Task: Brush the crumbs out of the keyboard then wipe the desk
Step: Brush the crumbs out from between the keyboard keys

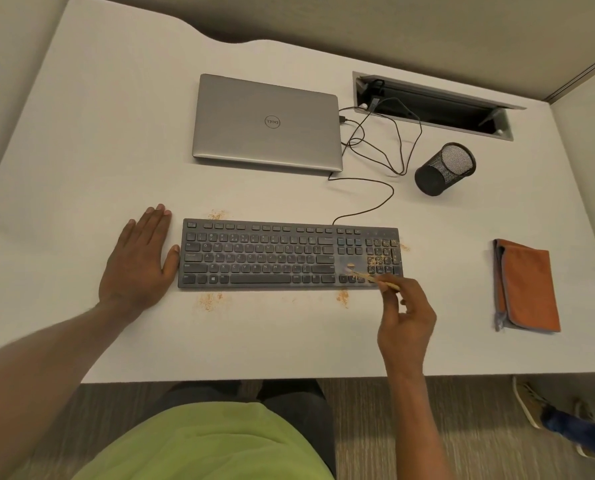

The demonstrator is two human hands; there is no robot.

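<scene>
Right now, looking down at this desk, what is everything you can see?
desk: one, white, under everything
keyboard: one, dark grey, desk's middle
crumbs: several patches, orange-brown, on the number pad and the desk round the keyboard
brush: one, pale handle, over the keyboard's right part, head blurred
laptop: one, silver, closed, behind the keyboard
cable hatch: one, grey, far right of the desk, open
cables: a few, black, between laptop, keyboard and cable hatch
mesh cup: one, black, right of the laptop
cloth: one, orange with grey edge, folded, right of the keyboard
shoe: at least one, tan, floor at lower right
left hand: flat on the desk at the keyboard's left end
right hand: pinches the brush
</scene>
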